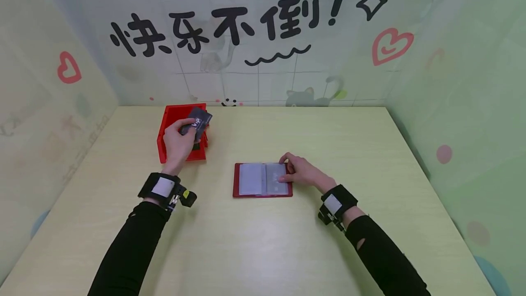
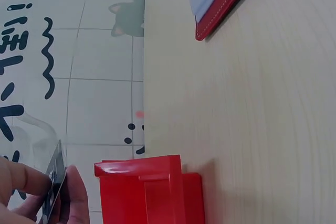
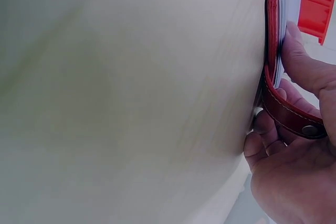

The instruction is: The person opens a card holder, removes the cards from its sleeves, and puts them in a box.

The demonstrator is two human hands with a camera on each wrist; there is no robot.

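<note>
Over the red tray [image 1: 161, 145] at the back left, my left hand [image 1: 177, 143] pinches a dark card [image 1: 201, 120] with pale lettering between thumb and fingers. The left wrist view shows that card [image 2: 56, 174] nearly edge-on. An open red card holder [image 1: 250, 179] with clear plastic sleeves lies on the table right of the tray. My right hand [image 1: 305, 172] grips its right edge, thumb on the sleeves and fingers curled around the side. In the right wrist view, a red strap [image 3: 291, 115] with a metal snap loops out across the fingers.
The pale wooden table [image 1: 255, 245] runs back to a printed wall [image 1: 238, 81] with large characters. Side walls [image 1: 448, 118] stand along its left and right edges. Part of a dark green item [image 1: 196, 146] shows inside the tray, beneath the left hand.
</note>
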